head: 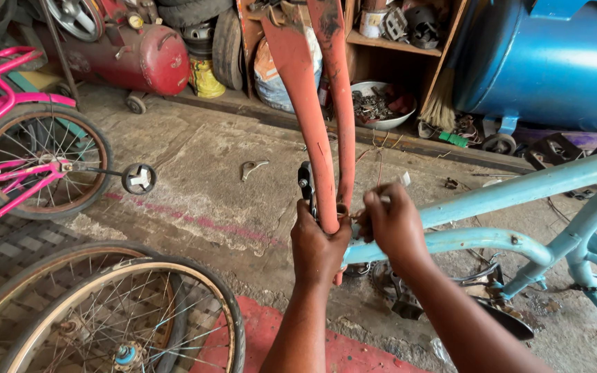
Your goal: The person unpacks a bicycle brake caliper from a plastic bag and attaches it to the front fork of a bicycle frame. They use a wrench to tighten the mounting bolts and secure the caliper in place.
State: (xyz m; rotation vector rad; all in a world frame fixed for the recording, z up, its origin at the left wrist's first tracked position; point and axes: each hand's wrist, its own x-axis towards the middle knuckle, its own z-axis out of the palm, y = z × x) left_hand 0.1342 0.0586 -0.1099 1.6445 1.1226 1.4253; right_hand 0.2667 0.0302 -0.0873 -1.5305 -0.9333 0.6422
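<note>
We have our left hand (318, 250) wrapped shut around the lower end of the orange-red metal bicycle fork (316, 131), whose two blades run up and away from us, nearly upright. Our right hand (395, 222) sits just beside it to the right, fingers pinched closed on something small and thin at the fork's base; we cannot tell what. Both hands meet above the pale blue bicycle frame (519, 190), with spoked wheels (126, 318) lying on the concrete floor (202, 179) to our left.
</note>
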